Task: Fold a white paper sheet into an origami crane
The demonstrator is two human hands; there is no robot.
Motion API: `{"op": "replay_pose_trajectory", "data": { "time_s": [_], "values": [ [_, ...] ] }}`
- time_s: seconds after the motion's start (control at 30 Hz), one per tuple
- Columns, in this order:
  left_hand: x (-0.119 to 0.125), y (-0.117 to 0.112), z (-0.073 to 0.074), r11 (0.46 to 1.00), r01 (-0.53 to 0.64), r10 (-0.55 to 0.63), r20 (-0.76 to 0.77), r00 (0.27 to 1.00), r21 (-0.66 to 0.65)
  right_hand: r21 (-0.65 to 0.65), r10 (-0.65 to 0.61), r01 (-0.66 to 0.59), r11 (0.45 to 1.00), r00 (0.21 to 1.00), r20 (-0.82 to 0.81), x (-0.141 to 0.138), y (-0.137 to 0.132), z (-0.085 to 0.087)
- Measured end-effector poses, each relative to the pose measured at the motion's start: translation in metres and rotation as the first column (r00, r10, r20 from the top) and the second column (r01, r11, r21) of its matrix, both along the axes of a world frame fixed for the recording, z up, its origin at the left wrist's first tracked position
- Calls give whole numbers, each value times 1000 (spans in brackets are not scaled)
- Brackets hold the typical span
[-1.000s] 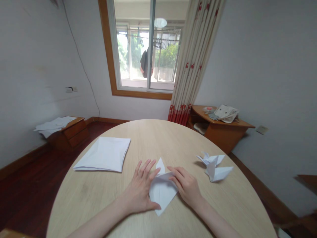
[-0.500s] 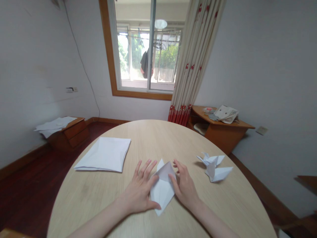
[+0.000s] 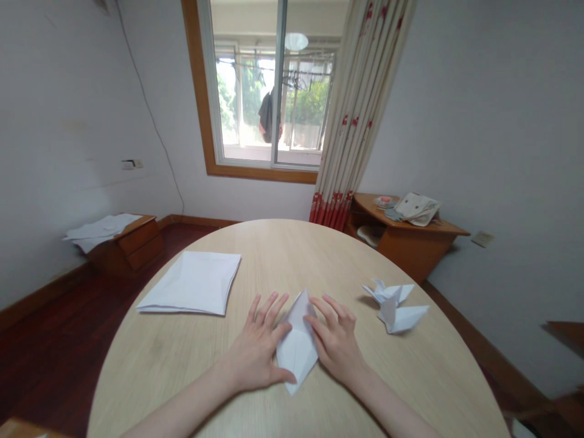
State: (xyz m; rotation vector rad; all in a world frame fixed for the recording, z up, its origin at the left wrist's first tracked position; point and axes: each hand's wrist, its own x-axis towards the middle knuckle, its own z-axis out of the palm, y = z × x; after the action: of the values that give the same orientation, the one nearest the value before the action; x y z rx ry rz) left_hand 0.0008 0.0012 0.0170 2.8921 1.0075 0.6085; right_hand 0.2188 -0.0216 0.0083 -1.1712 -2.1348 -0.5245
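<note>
A white sheet of paper folded into a narrow kite shape [image 3: 296, 344] lies on the round wooden table [image 3: 283, 255] in front of me. My left hand [image 3: 260, 344] rests flat on its left side with the fingers spread and the thumb along the lower edge. My right hand [image 3: 335, 340] lies flat on its right side, fingers stretched out and pressing the folded flap down. Neither hand grips the paper.
A stack of white square sheets [image 3: 191, 284] lies at the left of the table. Two finished folded paper figures [image 3: 396, 304] sit at the right. A wooden corner shelf [image 3: 406, 234] and a low cabinet [image 3: 123, 240] stand by the walls.
My right hand has folded the paper's right flap over toward the centre line and now presses it flat. The paper has become narrower. My left hand has stayed in place.
</note>
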Motion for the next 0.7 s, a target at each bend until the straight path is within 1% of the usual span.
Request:
{"op": "replay_pose_trajectory", "data": {
  "time_s": [0.23, 0.37, 0.7],
  "values": [
    [0, -1, 2, 1000, 13, -12, -49, 999, 22, -141, 78, -72, 987, 996, 34, -1, -1, 3],
    [0, -2, 4, 999, -11, 13, -61, 998, 33, -217, 104, -92, 972, 993, 47, 1, 0, 8],
    [-1, -3, 4, 994, -56, 65, -94, 993, 92, -307, 155, -129, 943, 986, 59, 10, 2, 18]
  ]
}}
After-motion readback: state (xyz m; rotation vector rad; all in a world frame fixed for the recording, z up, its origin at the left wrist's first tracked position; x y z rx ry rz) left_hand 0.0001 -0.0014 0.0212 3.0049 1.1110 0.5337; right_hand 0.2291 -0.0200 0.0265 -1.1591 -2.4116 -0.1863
